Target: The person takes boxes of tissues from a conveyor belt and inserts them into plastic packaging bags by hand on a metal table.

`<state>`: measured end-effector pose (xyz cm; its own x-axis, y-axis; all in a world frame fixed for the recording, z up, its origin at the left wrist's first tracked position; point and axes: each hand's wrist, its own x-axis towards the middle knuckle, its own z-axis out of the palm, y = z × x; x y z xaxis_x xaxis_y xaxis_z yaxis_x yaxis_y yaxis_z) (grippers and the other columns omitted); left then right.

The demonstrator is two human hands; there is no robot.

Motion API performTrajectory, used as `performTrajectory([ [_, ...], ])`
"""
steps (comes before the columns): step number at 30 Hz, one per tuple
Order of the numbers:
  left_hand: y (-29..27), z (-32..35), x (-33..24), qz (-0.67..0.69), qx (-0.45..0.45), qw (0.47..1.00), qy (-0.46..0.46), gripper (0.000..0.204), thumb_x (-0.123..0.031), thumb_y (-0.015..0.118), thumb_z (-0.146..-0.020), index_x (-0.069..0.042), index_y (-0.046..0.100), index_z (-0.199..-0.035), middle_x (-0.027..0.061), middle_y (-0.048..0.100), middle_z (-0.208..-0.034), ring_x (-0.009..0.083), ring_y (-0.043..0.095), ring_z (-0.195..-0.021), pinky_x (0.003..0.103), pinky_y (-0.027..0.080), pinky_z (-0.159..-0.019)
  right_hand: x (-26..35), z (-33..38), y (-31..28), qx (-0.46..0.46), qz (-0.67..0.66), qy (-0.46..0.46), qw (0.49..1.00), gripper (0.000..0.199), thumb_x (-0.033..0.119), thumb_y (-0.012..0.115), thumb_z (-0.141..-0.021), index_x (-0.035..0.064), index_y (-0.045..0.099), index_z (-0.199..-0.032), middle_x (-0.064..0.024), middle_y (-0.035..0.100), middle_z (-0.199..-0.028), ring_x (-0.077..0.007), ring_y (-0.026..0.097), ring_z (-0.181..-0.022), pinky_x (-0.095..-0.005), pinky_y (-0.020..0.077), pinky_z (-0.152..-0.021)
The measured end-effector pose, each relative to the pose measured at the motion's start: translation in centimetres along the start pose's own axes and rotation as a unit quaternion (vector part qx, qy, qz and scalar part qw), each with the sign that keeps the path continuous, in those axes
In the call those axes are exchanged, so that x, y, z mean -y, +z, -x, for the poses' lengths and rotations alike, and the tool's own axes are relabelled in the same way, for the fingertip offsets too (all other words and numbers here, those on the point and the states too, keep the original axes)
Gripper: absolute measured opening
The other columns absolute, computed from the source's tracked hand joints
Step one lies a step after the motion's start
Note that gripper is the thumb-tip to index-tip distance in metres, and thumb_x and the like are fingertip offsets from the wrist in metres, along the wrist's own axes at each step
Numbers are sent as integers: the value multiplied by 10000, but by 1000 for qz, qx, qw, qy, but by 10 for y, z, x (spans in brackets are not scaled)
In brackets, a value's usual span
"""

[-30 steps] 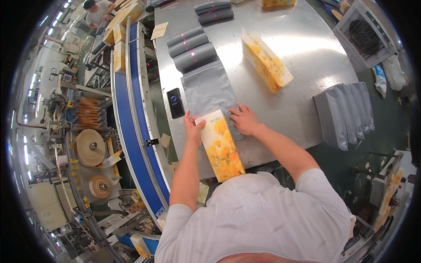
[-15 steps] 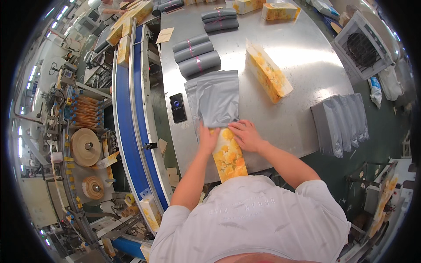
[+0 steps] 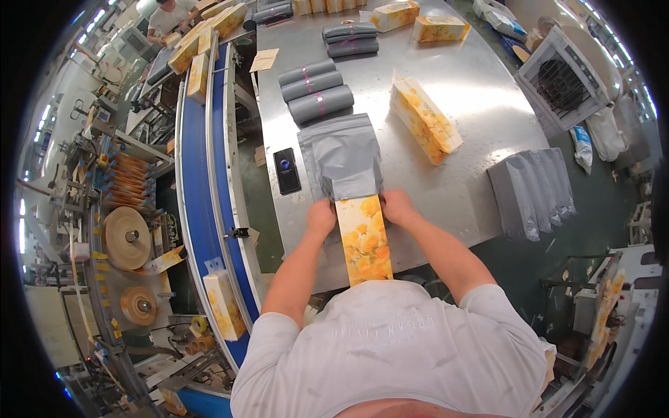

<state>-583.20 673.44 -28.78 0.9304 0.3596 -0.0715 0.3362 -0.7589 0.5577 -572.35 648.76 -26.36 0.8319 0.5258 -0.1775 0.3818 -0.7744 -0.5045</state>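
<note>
A long white-and-yellow floral pack lies on the metal table in front of my body, with its far end inside the mouth of a grey plastic mailing bag. My left hand is closed on the left edge of the bag's mouth. On the opposite side, my right hand is closed on the right edge. Both hands flank the pack, their fingertips partly hidden. More grey bags appear to lie flat beneath this one. Another floral pack rests at an angle farther right.
Rolled grey bag bundles lie beyond the bag, with a black phone at left. Filled grey bags stand at the table's right edge. A blue conveyor carries floral packs along the left. A person is at far left.
Both hands have moved from the top of the bag's mouth to its two sides. The bag's mouth now sits open around the pack's far end. A pack on the conveyor has come farther into view.
</note>
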Motion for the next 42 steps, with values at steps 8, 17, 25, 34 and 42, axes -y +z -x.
performTrajectory([
  [8, 0, 158, 23, 106, 314, 939, 94, 255, -242, 663, -831, -30, 734, -954, 233, 710, -897, 436, 685, -864, 499, 550, -739, -10, 156, 15, 271, 48, -48, 960, 265, 259, 654, -821, 71, 764, -972, -200, 737, -967, -420, 696, -913, -498, 562, -817],
  [17, -20, 132, 0, 60, 218, 973, 42, 236, -234, 649, -845, -9, 688, -908, 225, 708, -876, 442, 673, -857, 526, 540, -752, 57, 136, -34, 333, 179, -67, 923, 242, 234, 643, -872, 51, 759, -979, -203, 744, -1000, -390, 709, -954, -481, 572, -849],
  [25, 19, 143, 11, 53, 80, 995, -34, 276, -255, 693, -863, 20, 664, -862, 254, 690, -831, 455, 669, -791, 528, 530, -710, 79, 124, 58, -6, 155, -192, 969, 470, 267, 698, -894, -1, 579, -1261, -223, 673, -1156, -384, 654, -1079, -478, 531, -946],
  [34, 12, 173, 39, 292, 103, 948, -75, 136, -116, 649, -905, -1, 722, -902, 204, 692, -754, 326, 670, -656, 413, 517, -643, 101, 123, 68, 49, -81, -196, 976, 203, 181, 690, -891, 103, 674, -1078, -115, 674, -1054, -351, 657, -968, -451, 543, -815],
  [42, 1, 175, 31, 240, 109, 965, -2, 138, -48, 607, -932, 38, 713, -949, 140, 729, -791, 184, 692, -705, 353, 541, -685, 102, 121, 79, 116, -154, -176, 965, 89, 129, 690, -863, 71, 651, -919, -133, 668, -848, -340, 655, -776, -424, 528, -697],
])
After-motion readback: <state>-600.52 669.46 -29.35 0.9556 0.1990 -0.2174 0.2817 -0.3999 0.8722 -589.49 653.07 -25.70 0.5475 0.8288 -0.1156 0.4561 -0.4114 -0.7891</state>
